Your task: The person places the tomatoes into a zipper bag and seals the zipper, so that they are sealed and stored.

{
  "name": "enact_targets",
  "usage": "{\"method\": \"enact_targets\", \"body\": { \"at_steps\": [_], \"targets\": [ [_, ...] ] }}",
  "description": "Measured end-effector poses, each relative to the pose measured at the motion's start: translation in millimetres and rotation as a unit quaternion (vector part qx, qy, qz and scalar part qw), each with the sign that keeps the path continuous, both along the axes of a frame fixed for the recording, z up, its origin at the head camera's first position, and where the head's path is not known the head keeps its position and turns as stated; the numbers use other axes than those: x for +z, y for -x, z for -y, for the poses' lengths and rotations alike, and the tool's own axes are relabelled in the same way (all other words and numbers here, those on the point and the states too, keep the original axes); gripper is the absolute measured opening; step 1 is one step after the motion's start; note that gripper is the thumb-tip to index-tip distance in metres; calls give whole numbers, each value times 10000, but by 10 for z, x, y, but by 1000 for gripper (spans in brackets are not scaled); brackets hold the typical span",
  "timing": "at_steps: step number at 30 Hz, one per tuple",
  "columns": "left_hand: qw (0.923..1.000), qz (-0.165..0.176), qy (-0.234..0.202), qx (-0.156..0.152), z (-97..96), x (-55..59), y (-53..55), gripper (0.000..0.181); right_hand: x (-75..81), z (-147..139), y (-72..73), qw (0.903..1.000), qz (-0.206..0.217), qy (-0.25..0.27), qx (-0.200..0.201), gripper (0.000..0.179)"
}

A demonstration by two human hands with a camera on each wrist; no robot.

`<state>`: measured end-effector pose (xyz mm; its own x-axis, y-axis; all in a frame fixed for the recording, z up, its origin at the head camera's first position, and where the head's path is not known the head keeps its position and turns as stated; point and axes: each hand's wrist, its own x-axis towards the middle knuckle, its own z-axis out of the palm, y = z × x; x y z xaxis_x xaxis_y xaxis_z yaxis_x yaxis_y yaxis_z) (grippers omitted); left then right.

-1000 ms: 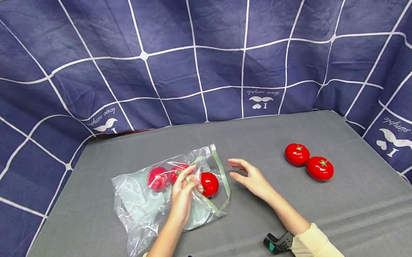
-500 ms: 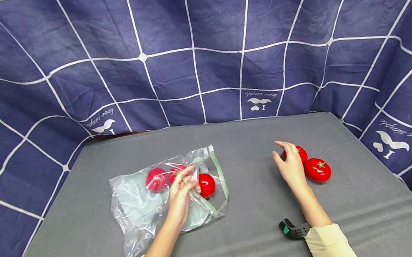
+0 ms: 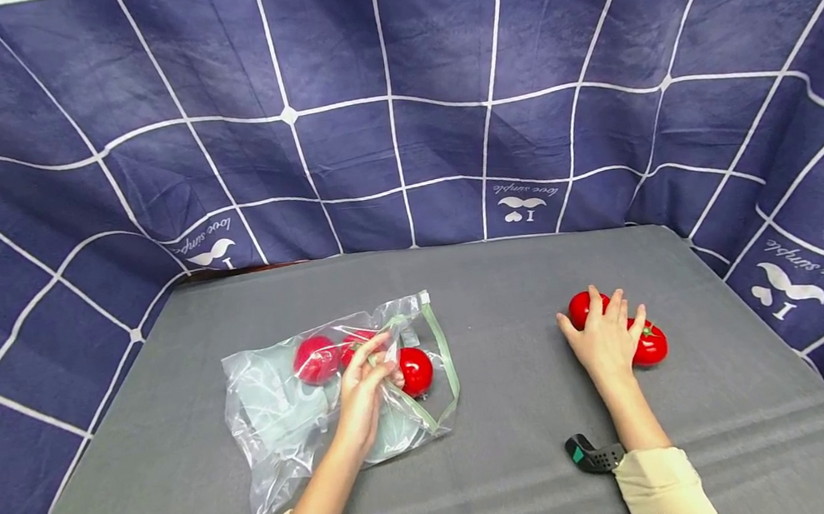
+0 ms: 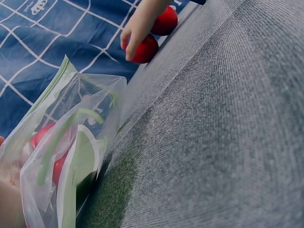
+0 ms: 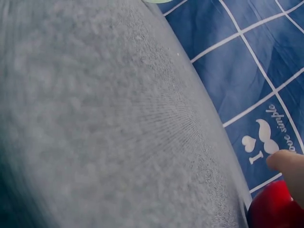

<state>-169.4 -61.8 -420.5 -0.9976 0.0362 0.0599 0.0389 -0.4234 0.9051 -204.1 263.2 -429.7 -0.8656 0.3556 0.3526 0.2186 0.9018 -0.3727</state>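
My left hand point(image 3: 361, 396) pinches the open mouth of a clear zip bag point(image 3: 270, 414) with a pale green seal, lying on its side. Inside it are three red tomatoes: one deep in the bag point(image 3: 316, 360), one partly behind my fingers, and one near the mouth point(image 3: 416, 371). Over on the right, my right hand point(image 3: 606, 345) is spread above two loose tomatoes. Its fingers overlap the farther tomato point(image 3: 580, 309), thumb at that one's left side; the nearer tomato point(image 3: 651, 345) shows past the little finger. In the right wrist view, the thumb tip is beside a tomato point(image 5: 273, 209).
A grey cloth-covered table point(image 3: 504, 415) lies under everything. Behind it and along both sides hangs a blue curtain point(image 3: 341, 155) with white grid lines. Black bands with camera mounts sit at both wrists, below cream sleeves point(image 3: 666, 486).
My right hand has moved from beside the bag's mouth rightward to the two loose tomatoes, its fingers spreading over them. The left hand and the bag have stayed in place.
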Motion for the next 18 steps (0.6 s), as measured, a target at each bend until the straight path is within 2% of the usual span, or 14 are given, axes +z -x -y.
{"method": "enact_targets", "body": {
  "at_steps": [6, 11, 18],
  "targets": [
    [10000, -51, -8, -44, 2, -2, 13, 45, 10, -2, -56, 9999, 103, 122, 51, 54],
    [10000, -95, 2, 7, 18, 0, 17, 45, 137, -41, -82, 9972, 420, 420, 448, 51],
    [10000, 23, -35, -2, 0, -3, 5, 44, 327, -88, -97, 9787, 1135, 1120, 1294, 58]
  ]
}}
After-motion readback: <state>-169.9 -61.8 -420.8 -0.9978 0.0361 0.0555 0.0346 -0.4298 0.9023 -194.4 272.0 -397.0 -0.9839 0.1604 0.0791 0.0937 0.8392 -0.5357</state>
